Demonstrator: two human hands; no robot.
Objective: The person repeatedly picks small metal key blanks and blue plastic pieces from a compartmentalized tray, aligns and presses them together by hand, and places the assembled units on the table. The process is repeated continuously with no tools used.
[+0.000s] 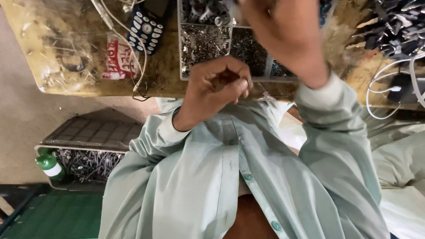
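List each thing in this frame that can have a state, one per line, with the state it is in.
Left hand: fingers curled shut, anything held is hidden.
Right hand: raised above the tray, blurred, grip unclear.
Clear plastic compartment tray: open, compartments filled with small metal parts.
Dark blue keypad phone: lying flat, keys up.
Green bottle with white band: upright, capped.

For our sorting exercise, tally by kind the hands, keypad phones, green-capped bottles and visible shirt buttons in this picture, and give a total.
Hands: 2, left hand and right hand
Keypad phone: 1
Green-capped bottle: 1
Shirt buttons: 3
Total: 7
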